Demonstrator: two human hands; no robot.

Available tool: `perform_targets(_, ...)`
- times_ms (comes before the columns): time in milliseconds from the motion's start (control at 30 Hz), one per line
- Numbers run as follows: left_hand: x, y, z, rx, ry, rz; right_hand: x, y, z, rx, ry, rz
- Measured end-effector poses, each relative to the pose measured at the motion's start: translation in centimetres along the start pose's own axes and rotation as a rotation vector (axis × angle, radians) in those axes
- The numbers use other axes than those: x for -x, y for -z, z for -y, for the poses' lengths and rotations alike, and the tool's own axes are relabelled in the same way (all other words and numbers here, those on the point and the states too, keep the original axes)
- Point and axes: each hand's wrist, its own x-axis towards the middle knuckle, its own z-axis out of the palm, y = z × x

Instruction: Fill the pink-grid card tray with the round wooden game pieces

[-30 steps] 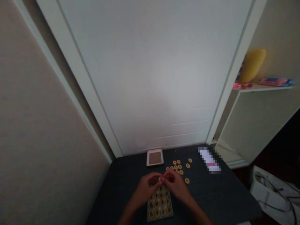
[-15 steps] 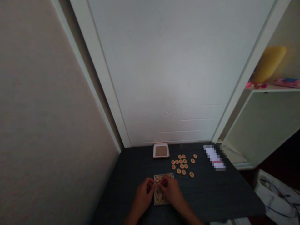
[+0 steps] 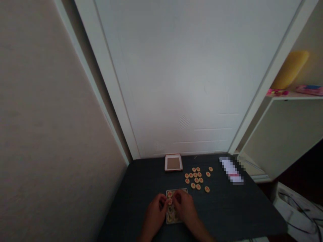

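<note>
A small square game board (image 3: 172, 209) with a grid of round slots lies on the dark table (image 3: 227, 208) near its front edge. My left hand (image 3: 154, 215) rests at the board's left side with its fingers curled. My right hand (image 3: 185, 208) covers the board's right part, fingertips pinched near a round wooden piece (image 3: 170, 201) between both hands. One disc (image 3: 169, 194) sits in the board's top left slot. Several loose wooden discs (image 3: 195, 177) with red marks lie on the table beyond the board, to the right.
A shallow square box lid (image 3: 173, 163) sits at the table's far edge. A white slip with a blurred patch (image 3: 231, 170) lies at the far right. A white door (image 3: 181, 77) stands behind. A shelf (image 3: 292, 95) carries a yellow object. White fabric with cables (image 3: 297, 208) lies on the floor.
The camera view shifted, so the table sits lower and smaller. My hands drew back from the board's far edge to its middle, still together over the board.
</note>
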Motion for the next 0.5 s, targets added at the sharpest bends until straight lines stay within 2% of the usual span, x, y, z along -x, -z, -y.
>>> perform_targets(333, -0.4, -0.1, 0.0, 0.016, 0.036, -0.005, -0.7, 0.0, 0.5, -0.014, 0.031, 0.009)
perform_targets(500, -0.5, 0.2, -0.5, 0.041, 0.020, -0.040, 0.0, 1.8, -0.2, -0.038, 0.072, -0.050)
